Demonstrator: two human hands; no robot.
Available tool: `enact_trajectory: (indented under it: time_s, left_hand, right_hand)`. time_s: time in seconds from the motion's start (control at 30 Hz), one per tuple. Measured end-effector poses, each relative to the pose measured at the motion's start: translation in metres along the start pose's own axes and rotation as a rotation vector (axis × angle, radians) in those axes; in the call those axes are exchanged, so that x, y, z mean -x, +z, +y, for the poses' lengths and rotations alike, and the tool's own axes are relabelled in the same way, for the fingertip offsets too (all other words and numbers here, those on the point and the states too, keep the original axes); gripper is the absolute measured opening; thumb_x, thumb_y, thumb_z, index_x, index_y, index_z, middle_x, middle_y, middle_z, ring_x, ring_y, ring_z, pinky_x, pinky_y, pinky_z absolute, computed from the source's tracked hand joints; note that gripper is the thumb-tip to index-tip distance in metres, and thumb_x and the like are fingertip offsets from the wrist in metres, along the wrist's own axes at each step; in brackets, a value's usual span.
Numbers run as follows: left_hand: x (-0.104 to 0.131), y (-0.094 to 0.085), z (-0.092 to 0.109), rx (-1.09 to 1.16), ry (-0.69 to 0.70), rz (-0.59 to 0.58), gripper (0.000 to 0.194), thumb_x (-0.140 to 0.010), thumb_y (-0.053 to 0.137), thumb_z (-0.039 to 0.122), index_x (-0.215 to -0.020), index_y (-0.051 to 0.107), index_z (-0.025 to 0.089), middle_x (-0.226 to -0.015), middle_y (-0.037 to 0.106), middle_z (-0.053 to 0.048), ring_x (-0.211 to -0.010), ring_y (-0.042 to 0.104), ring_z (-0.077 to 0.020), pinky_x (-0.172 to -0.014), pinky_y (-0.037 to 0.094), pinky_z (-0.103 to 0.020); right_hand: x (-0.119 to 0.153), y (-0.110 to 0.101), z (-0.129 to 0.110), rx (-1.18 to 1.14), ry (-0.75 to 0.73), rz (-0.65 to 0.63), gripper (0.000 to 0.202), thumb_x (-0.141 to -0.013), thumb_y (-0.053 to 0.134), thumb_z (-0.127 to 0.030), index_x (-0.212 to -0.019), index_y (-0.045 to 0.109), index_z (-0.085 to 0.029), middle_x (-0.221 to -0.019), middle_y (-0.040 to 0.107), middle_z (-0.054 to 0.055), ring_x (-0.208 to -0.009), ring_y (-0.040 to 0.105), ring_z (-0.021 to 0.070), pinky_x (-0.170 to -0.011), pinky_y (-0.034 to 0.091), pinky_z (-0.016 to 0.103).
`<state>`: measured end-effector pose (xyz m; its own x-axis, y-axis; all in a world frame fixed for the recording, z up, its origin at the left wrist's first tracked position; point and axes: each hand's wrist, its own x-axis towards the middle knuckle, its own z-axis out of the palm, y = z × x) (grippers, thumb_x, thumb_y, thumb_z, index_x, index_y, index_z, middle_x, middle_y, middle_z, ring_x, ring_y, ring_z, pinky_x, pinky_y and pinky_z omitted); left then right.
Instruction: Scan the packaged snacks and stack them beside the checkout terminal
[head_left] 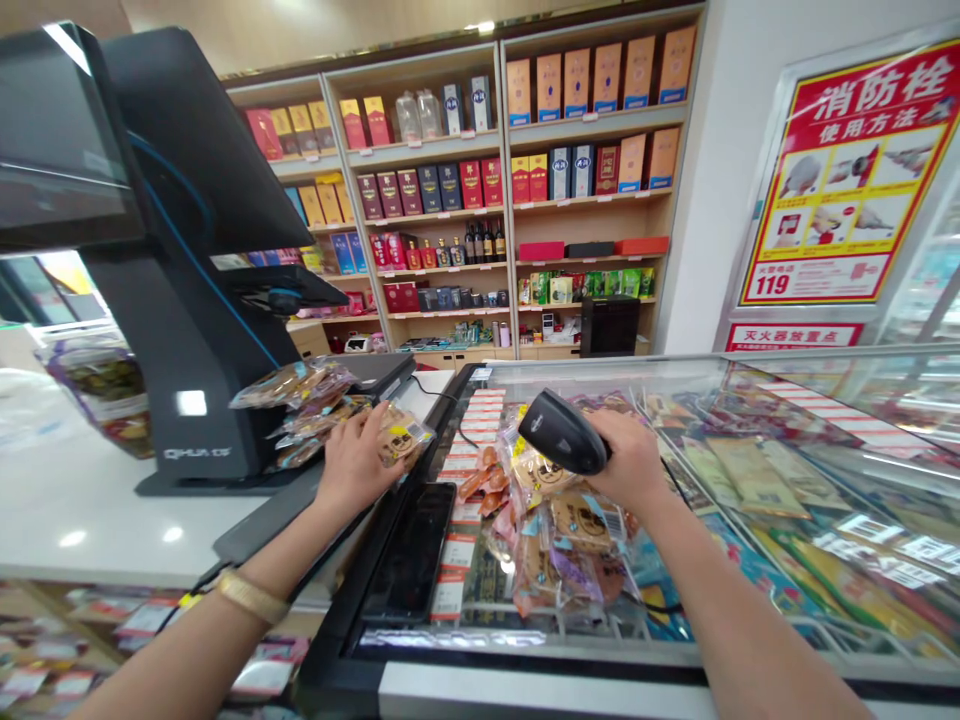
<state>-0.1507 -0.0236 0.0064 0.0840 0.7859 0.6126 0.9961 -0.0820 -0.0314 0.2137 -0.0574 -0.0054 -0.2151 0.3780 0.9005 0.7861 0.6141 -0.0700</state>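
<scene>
A black barcode scanner [559,432] is gripped in my right hand [630,460], its head turned to the left. Beneath it, a pile of clear-wrapped snack packets [581,525] lies on the glass top of the freezer. Small orange-brown wrapped snacks [491,482] touch the pile's left side. My left hand [358,458] has its fingers over a snack packet [403,438] by the counter's edge and holds it; the thumb's contact is partly hidden. Beside that hand, more snack packets [304,395] are heaped against the checkout terminal's base.
The checkout terminal [187,300] towers at the left on a white counter [90,535]. A black phone [412,550] lies on the left edge of the freezer [540,690]. The scanner's cable [675,485] runs past my right wrist. Shelves [442,215] with boxes and bottles stand behind.
</scene>
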Motion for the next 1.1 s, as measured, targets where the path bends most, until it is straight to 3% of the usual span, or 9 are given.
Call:
enact_trajectory:
  time_s: [0.17, 0.3, 0.57, 0.67, 0.8, 0.93, 1.1]
  left_hand:
    - [0.001, -0.029, 0.023, 0.076, 0.246, 0.138, 0.074, -0.077, 0.061, 0.036, -0.143, 0.035, 0.018, -0.13, 0.053, -0.016, -0.119, 0.047, -0.0337, -0.101, 0.037, -0.048]
    - [0.002, -0.05, 0.047, 0.103, 0.378, 0.183, 0.075, -0.074, 0.063, 0.027, -0.144, 0.034, 0.021, -0.134, 0.052, -0.014, -0.123, 0.045, -0.0329, -0.104, 0.035, -0.048]
    - [0.004, -0.062, 0.065, 0.17, 0.468, 0.206, 0.08, -0.072, 0.065, 0.024, -0.145, 0.032, 0.023, -0.136, 0.05, -0.014, -0.125, 0.044, -0.0335, -0.106, 0.034, -0.051]
    - [0.004, -0.062, 0.067, 0.236, 0.461, 0.204, 0.079, -0.072, 0.065, 0.023, -0.144, 0.033, 0.023, -0.135, 0.051, -0.013, -0.124, 0.045, -0.0329, -0.107, 0.034, -0.051]
    - [0.007, -0.059, 0.077, 0.437, 0.388, 0.157, 0.075, -0.073, 0.065, 0.026, -0.142, 0.035, 0.021, -0.134, 0.052, -0.013, -0.125, 0.047, -0.0305, -0.106, 0.037, -0.049]
    - [0.011, -0.05, 0.102, 0.71, 0.336, 0.044, 0.072, -0.073, 0.063, 0.025, -0.14, 0.038, 0.02, -0.137, 0.051, -0.013, -0.127, 0.048, -0.0275, -0.109, 0.039, -0.045]
    - [0.008, -0.026, 0.144, 0.925, 0.335, -0.061, 0.071, -0.068, 0.066, 0.02, -0.135, 0.046, 0.021, -0.133, 0.055, -0.013, -0.126, 0.051, -0.0275, -0.109, 0.039, -0.046]
  right_hand:
    - [-0.003, -0.002, -0.01, -0.068, -0.029, -0.145, 0.02, -0.071, 0.063, -0.025, -0.09, 0.067, -0.02, -0.082, 0.071, 0.005, -0.075, 0.063, 0.0203, -0.069, 0.042, 0.03]
    - [-0.005, -0.003, -0.018, -0.08, -0.039, -0.21, 0.023, -0.072, 0.065, -0.029, -0.094, 0.069, -0.021, -0.084, 0.072, 0.006, -0.077, 0.063, 0.0206, -0.07, 0.041, 0.03]
    - [-0.008, -0.004, -0.021, -0.055, -0.021, -0.269, 0.018, -0.071, 0.065, -0.028, -0.087, 0.068, -0.022, -0.077, 0.07, 0.003, -0.072, 0.062, 0.0199, -0.066, 0.037, 0.03]
    - [-0.008, -0.004, -0.02, -0.055, -0.008, -0.192, 0.018, -0.072, 0.062, -0.028, -0.088, 0.067, -0.021, -0.077, 0.069, 0.005, -0.071, 0.061, 0.02, -0.065, 0.038, 0.029]
    - [-0.006, -0.004, -0.011, -0.035, 0.059, 0.042, 0.018, -0.074, 0.058, -0.03, -0.087, 0.065, -0.02, -0.076, 0.068, 0.006, -0.07, 0.061, 0.0208, -0.065, 0.041, 0.03]
    - [-0.004, -0.006, -0.001, -0.011, 0.158, 0.205, 0.017, -0.073, 0.06, -0.036, -0.081, 0.06, -0.021, -0.071, 0.065, 0.004, -0.067, 0.06, 0.0213, -0.061, 0.042, 0.03]
    - [-0.002, -0.007, 0.004, -0.001, 0.237, 0.256, 0.01, -0.072, 0.059, -0.03, -0.078, 0.057, -0.022, -0.069, 0.064, 0.004, -0.065, 0.06, 0.0217, -0.06, 0.042, 0.031]
